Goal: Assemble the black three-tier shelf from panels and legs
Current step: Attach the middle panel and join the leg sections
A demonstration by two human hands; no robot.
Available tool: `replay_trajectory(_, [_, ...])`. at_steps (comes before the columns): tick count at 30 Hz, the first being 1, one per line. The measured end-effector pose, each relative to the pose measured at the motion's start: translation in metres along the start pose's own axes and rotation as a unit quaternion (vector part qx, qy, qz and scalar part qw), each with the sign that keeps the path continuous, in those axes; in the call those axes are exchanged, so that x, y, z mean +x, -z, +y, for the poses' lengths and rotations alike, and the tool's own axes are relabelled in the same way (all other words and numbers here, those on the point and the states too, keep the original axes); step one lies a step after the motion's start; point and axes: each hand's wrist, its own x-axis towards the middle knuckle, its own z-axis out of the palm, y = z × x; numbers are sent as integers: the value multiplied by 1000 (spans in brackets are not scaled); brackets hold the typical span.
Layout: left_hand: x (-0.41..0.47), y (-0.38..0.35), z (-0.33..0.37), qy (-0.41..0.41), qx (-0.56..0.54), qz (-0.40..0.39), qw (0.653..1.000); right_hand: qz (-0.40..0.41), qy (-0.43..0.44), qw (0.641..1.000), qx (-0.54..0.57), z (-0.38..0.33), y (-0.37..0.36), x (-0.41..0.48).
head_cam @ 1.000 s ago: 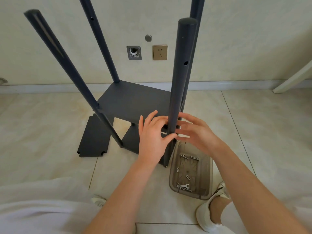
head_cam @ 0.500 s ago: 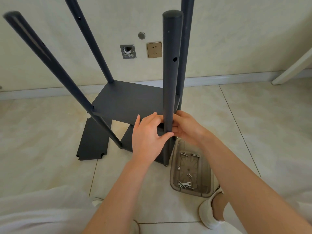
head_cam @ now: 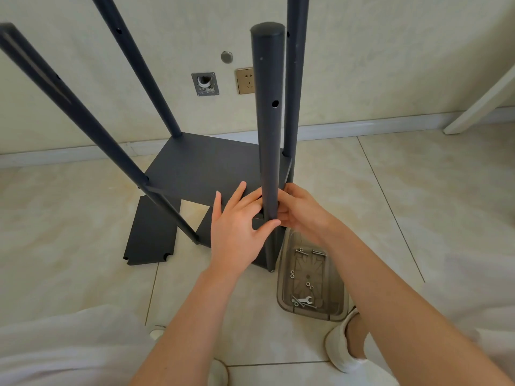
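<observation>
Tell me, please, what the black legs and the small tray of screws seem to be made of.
Near leg: probably painted metal tube, matte black; round, smooth, with a drilled hole. Tray: translucent grey-brown plastic; moulded ribs show through its floor.

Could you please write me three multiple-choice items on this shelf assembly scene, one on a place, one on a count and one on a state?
1. Where is the hardware tray?
A. On the floor, right of the near leg.
B. On a table.
C. Against the wall.

2. How many black legs stand in the frame?
A. Two.
B. Three.
C. Four.

3. How does the loose panel lie?
A. Propped on the wall.
B. Flat on the floor.
C. Held in the air.

Answers:
1 A, the hardware tray sits on the floor beside the near leg's foot.
2 C, four black legs rise round the mounted panel.
3 B, it rests flat on the floor, left of the frame.
</observation>
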Motion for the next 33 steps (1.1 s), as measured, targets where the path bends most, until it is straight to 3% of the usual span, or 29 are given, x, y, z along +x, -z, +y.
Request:
replay_trajectory(13, [2, 3, 0, 1, -28, -13, 1000, 6, 22, 1000, -12, 10, 2, 2])
replay_trajectory(22, [-2, 0, -5, -20, -18, 3, 1000, -43, 23, 996, 68, 22, 12, 1])
replay_trajectory(28, [-6, -5, -5, -13, -57, 35, 998, 13, -70, 980, 188, 71, 40, 12])
replay_trajectory(33, [-7, -5, -3, -3, -72, 33, 997, 98, -204, 967, 120, 147, 59, 14])
